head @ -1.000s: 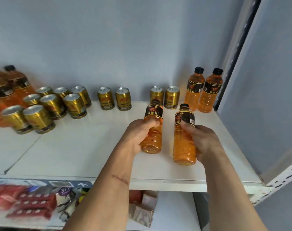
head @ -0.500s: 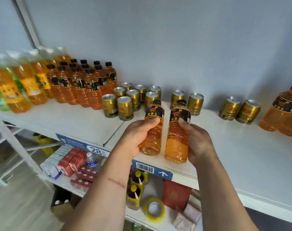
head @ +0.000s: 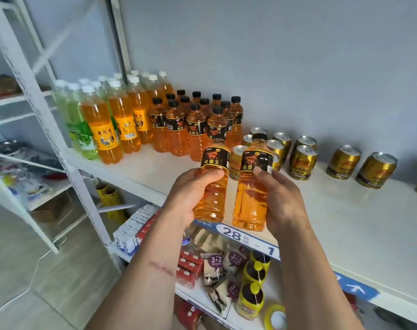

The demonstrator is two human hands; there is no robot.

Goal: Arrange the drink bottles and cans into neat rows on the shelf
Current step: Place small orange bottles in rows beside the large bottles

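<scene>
Backdrop: grey-blue wall (head: 274, 55) behind a white shelf (head: 345, 222) on white metal uprights, with a blue price strip (head: 248, 239) reading "28" along its front edge.
Left hand: the left hand (head: 190, 194) is closed round the lower body of an orange drink bottle (head: 212, 186), thumb lying across it just under the black label; the bottle is upright and lifted above the shelf's front edge.
Right hand: the right hand (head: 281, 201) is wrapped round a second orange bottle (head: 250, 191) of the same kind, thumb on the label's lower edge; this one leans slightly left and sits just beside the first, a narrow gap between them.
Caps: the right bottle's black cap shows; the left bottle's top blends into the bottles behind and I cannot tell it clearly.
Black-capped bottles: a block of matching orange bottles (head: 195, 120) stands in rows at the back of the shelf, directly behind the held pair.
White-capped bottles: taller orange and green bottles (head: 102, 120) fill the shelf's left end.
Gold cans: a cluster of gold cans (head: 281, 148) stands right of the black-capped block, partly hidden by the held bottles; two more cans (head: 360, 165) stand apart farther right.
Lower shelf: red cartons (head: 188, 265), snack packets (head: 217, 265) and yellow-capped jars (head: 252, 282).
</scene>
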